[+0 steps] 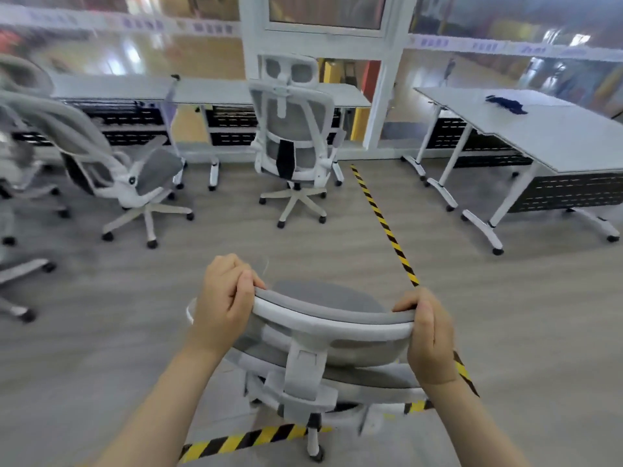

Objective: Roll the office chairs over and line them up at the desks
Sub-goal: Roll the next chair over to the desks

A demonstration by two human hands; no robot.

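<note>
Off to the left a tilted chair [135, 176] sits near the long desk [209, 91]. In the middle, the left hand [226, 301] curls its fingers round the headrest [330, 315] of the near chair, with another chair [293, 136] parked at the desk ahead. The right hand [429, 335] grips the headrest's other end, beside the striped floor tape [384, 220], and the side desk [539, 129] stands right.

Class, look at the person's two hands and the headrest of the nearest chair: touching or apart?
Touching. The head view shows the left hand and right hand each curled round an end of the headrest, fingers over its top edge, with no gap.
</note>
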